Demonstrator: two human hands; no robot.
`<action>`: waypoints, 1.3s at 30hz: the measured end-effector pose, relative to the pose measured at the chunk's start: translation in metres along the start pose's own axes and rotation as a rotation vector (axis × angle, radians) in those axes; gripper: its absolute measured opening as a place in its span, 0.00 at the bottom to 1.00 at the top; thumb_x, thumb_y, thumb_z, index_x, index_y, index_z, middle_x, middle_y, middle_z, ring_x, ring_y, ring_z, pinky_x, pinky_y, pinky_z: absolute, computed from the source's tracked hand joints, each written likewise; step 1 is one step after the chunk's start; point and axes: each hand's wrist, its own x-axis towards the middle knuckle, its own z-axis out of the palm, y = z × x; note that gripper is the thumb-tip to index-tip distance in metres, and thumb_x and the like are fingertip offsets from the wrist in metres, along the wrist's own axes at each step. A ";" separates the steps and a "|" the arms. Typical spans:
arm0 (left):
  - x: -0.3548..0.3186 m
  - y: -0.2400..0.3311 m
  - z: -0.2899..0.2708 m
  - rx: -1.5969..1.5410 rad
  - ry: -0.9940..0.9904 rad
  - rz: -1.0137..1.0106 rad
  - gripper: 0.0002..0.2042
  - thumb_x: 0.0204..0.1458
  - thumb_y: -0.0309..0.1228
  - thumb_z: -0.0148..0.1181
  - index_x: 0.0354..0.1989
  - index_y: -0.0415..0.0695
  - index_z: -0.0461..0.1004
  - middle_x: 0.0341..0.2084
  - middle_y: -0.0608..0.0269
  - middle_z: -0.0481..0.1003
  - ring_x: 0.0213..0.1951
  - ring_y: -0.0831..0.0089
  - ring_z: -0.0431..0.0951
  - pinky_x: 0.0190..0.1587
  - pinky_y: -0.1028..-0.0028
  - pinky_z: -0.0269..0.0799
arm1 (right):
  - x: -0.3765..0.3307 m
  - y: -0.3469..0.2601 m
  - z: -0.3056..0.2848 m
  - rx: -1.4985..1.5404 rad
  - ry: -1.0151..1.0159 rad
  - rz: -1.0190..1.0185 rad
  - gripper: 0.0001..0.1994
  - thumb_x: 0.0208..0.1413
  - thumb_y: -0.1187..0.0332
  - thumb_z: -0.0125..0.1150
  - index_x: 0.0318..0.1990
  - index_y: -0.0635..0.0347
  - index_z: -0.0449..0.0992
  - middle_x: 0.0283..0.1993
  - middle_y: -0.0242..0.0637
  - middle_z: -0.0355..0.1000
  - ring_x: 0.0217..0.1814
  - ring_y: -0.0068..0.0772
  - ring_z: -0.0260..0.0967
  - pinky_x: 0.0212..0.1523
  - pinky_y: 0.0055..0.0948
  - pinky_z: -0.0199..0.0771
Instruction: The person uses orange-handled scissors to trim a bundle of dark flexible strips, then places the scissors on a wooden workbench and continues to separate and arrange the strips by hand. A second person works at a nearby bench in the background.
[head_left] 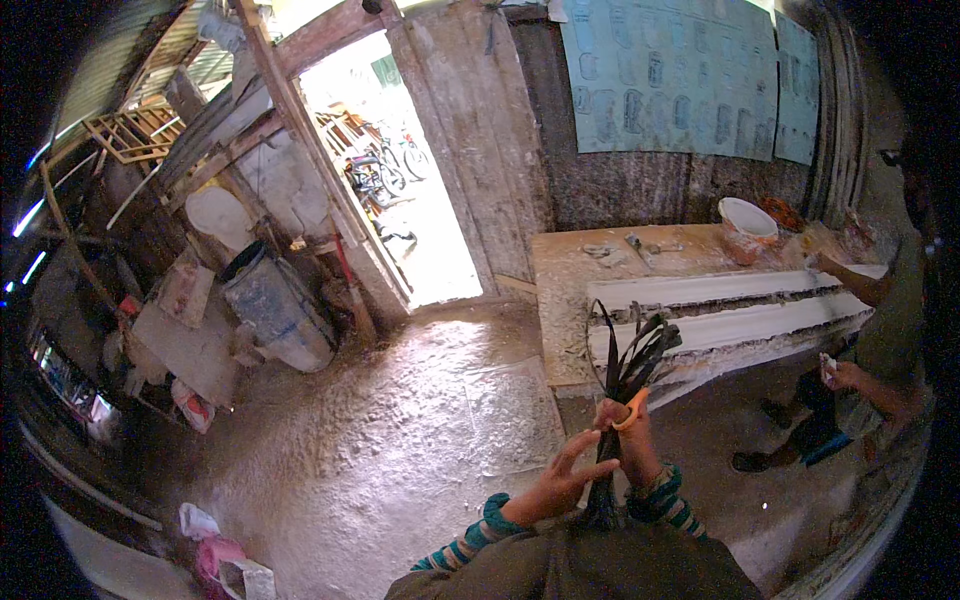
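1. lower centre of the frame: right hand [628, 440] closed around a bundle of dark strips [630, 365], together with orange-handled scissors [632, 408] pressed against the same bundle.
2. bundle standing upright, fanning out at the top toward the white moulded lengths [720, 305] on the workbench [560, 270] at centre right; lower ends hanging down between the two forearms.
3. left hand [555, 485] just beside the bundle, fingers spread wide open, holding nothing; fingertips near the strips, contact not clear.
4. step in hand, as a judgement: gathering and evening the strips while gripping them, probably before a trim with the scissors.
5. next move, as a judgement: needs the left hand to close on the lower part of the bundle, so that the right can free the scissors and open the blades.
6. both forearms in striped sleeves, rising from the lower edge, wrists bent inward toward each other.
7. right edge of the frame: another person crouching by the bench, one hand on the moulding.
8. left of the frame: grey bucket [275, 305] by the bright doorway [400, 170].
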 end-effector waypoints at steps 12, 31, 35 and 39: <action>0.026 -0.019 -0.022 -0.975 0.011 -0.594 0.35 0.43 0.39 0.63 0.59 0.42 0.55 0.58 0.57 0.55 0.61 0.65 0.52 0.60 0.66 0.47 | -0.007 0.018 0.008 -0.819 -0.479 -0.432 0.32 0.48 0.70 0.60 0.56 0.70 0.47 0.57 0.45 0.55 0.45 0.31 0.62 0.50 0.27 0.60; 0.040 0.019 -0.030 -0.990 0.299 -0.867 0.17 0.52 0.24 0.50 0.51 0.37 0.63 0.47 0.59 0.68 0.50 0.69 0.67 0.55 0.70 0.59 | -0.022 0.002 0.033 -0.881 -0.573 -0.420 0.37 0.47 0.76 0.57 0.59 0.64 0.39 0.51 0.43 0.53 0.53 0.32 0.53 0.57 0.29 0.52; 0.035 0.011 -0.026 -1.032 0.277 -0.871 0.11 0.54 0.27 0.48 0.44 0.38 0.66 0.51 0.54 0.63 0.54 0.65 0.64 0.56 0.66 0.58 | -0.024 0.005 0.033 -0.795 -0.521 -0.426 0.30 0.46 0.75 0.57 0.57 0.63 0.51 0.55 0.48 0.50 0.62 0.40 0.45 0.62 0.32 0.43; 0.033 0.006 -0.023 -1.249 0.369 -0.871 0.09 0.55 0.32 0.46 0.37 0.39 0.67 0.51 0.53 0.62 0.52 0.63 0.65 0.53 0.64 0.61 | -0.032 -0.006 0.042 -0.697 -0.496 -0.324 0.24 0.49 0.72 0.55 0.54 0.63 0.56 0.55 0.47 0.51 0.62 0.41 0.45 0.62 0.34 0.43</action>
